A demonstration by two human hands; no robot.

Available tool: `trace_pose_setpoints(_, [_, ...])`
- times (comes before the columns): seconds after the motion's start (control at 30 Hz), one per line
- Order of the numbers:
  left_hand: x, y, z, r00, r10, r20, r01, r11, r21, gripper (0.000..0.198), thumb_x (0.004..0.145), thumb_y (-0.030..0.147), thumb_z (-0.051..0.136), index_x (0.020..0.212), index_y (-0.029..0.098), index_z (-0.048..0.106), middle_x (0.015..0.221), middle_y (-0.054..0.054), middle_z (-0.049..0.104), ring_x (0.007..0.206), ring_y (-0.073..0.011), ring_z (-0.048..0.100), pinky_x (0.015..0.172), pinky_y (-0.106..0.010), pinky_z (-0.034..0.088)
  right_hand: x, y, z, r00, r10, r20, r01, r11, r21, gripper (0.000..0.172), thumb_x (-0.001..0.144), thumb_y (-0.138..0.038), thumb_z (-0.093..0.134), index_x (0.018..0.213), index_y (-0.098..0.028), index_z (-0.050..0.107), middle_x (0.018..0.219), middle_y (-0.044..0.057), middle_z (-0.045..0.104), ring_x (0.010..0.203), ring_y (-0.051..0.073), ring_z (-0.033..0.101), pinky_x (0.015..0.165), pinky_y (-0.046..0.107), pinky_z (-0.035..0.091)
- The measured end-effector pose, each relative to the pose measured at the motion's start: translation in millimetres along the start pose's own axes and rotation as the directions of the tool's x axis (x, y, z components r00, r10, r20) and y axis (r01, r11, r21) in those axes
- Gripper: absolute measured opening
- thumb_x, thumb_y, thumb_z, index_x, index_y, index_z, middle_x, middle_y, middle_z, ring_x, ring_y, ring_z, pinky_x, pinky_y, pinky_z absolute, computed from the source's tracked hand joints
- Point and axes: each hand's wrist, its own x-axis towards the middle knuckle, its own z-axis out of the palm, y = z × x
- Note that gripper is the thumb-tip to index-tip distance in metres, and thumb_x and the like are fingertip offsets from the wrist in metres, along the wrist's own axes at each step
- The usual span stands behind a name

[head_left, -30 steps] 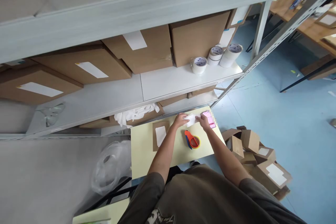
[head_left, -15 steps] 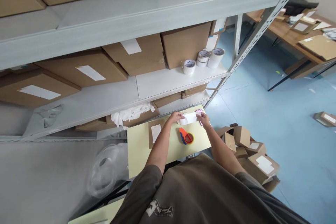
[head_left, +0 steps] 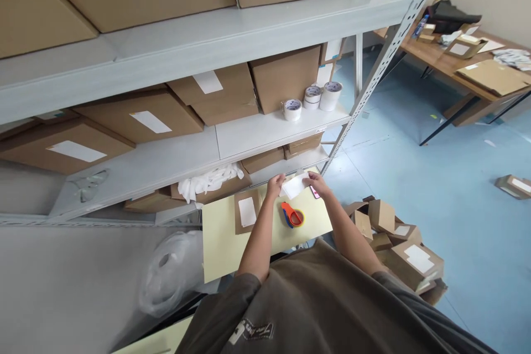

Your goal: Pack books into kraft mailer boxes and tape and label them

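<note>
Above the far part of a pale yellow table [head_left: 219, 243], my left hand [head_left: 274, 186] and my right hand [head_left: 317, 182] are closed on opposite ends of a white paper label [head_left: 295, 186]. The label tilts up toward the right. An orange tape dispenser [head_left: 292, 214] with a yellow-edged roll lies just below it on the table. A phone with a pink screen [head_left: 315, 192] is partly covered by my right hand. Left of my left forearm, a flat brown cardboard box [head_left: 240, 223] bears a white label. My fingertips are too small to make out fully.
Grey shelving [head_left: 174, 157] with large cardboard boxes [head_left: 286, 77] and white tape rolls [head_left: 292, 110] stands ahead. Small boxes [head_left: 415, 260] are piled on the floor at right. Clear plastic wrap [head_left: 170, 276] lies at left. A wooden table [head_left: 443, 72] stands far right.
The white label has turned from nearly level to a slant, and my hands have drawn slightly closer together. My right hand has moved left, and the head view has tilted up a little.
</note>
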Motion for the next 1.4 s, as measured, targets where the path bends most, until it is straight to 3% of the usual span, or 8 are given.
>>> trace_pose_setpoints(0.1, [-38,3,-27.2,0.993,-0.025,0.111,0.036,0.995,-0.094,0.065,0.090,0.070,0.067,0.111,0.011,0.082,0.099,-0.015,0.081,0.091,-0.0264,0.075,0.087,-0.038,0.058,-1,-20,17,0.989,-0.036,0.145,0.051,0.994,-0.097,0.023,0.074,-0.041,0.075,0.083,-0.020,0.073,0.079,0.001,0.072,0.072,0.019,0.064,0.068,0.029,0.052])
trace_pose_setpoints(0.23, [-92,-7,-60.8,0.978,-0.072,0.197,0.088,0.993,-0.073,0.056,0.063,0.060,0.095,0.091,0.014,0.082,0.090,-0.009,0.081,0.088,-0.0275,0.074,0.082,-0.037,0.058,-1,-32,61,0.956,-0.055,0.289,0.108,0.979,-0.173,0.031,0.075,-0.042,0.075,0.096,-0.019,0.079,0.088,0.004,0.076,0.077,0.021,0.066,0.068,0.031,0.052])
trace_pose_setpoints(0.33, [-127,-15,-80.3,0.993,-0.110,-0.045,0.098,0.973,-0.210,0.059,0.057,0.060,0.097,0.091,0.015,0.082,0.089,-0.009,0.081,0.090,-0.0290,0.075,0.080,-0.038,0.059,-10,-27,99,0.960,-0.129,0.249,0.158,0.982,-0.101,0.045,0.076,-0.043,0.078,0.117,-0.023,0.077,0.099,0.005,0.078,0.085,0.022,0.067,0.072,0.032,0.054])
trace_pose_setpoints(0.43, [-153,-17,-96.3,0.933,-0.176,-0.313,0.041,0.918,-0.395,0.066,0.056,0.060,0.098,0.101,0.014,0.082,0.101,-0.014,0.082,0.096,-0.0303,0.076,0.081,-0.038,0.060,-30,-13,126,0.965,-0.100,0.241,0.111,0.993,-0.031,0.042,0.079,-0.046,0.078,0.116,-0.025,0.076,0.101,0.005,0.079,0.088,0.021,0.069,0.077,0.034,0.055])
trace_pose_setpoints(0.53, [-171,-15,-104.6,0.896,-0.228,-0.381,0.018,0.876,-0.482,0.067,0.056,0.059,0.099,0.102,0.013,0.083,0.106,-0.016,0.082,0.095,-0.0293,0.076,0.080,-0.038,0.059,-56,0,141,0.932,0.000,0.363,-0.002,1.000,0.005,0.033,0.083,-0.049,0.077,0.105,-0.024,0.076,0.100,0.006,0.080,0.088,0.021,0.073,0.079,0.035,0.054])
trace_pose_setpoints(0.73, [-183,-11,-102.2,0.900,-0.224,-0.374,0.001,0.859,-0.512,0.066,0.060,0.059,0.097,0.106,0.013,0.083,0.107,-0.015,0.082,0.090,-0.0251,0.075,0.078,-0.034,0.056,-87,5,158,0.929,-0.017,0.370,-0.014,0.997,0.081,0.029,0.088,-0.054,0.076,0.095,-0.025,0.075,0.099,0.005,0.081,0.088,0.021,0.074,0.082,0.035,0.054])
trace_pose_setpoints(1.07, [-186,-13,-93.7,0.918,-0.251,-0.308,0.047,0.839,-0.542,0.067,0.056,0.058,0.098,0.103,0.013,0.082,0.101,-0.014,0.082,0.083,-0.0225,0.073,0.071,-0.030,0.052,-94,3,159,0.932,-0.048,0.359,0.007,0.993,0.115,0.027,0.087,-0.051,0.078,0.090,-0.025,0.074,0.089,0.003,0.080,0.083,0.020,0.073,0.082,0.034,0.053])
trace_pose_setpoints(1.4, [-187,-8,-89.3,0.916,-0.232,-0.329,0.035,0.860,-0.509,0.066,0.059,0.060,0.096,0.104,0.014,0.082,0.100,-0.013,0.081,0.084,-0.0232,0.074,0.072,-0.030,0.051,-96,-4,151,0.930,-0.046,0.363,0.006,0.994,0.111,0.029,0.089,-0.053,0.077,0.089,-0.024,0.075,0.093,0.004,0.080,0.082,0.019,0.073,0.080,0.034,0.054])
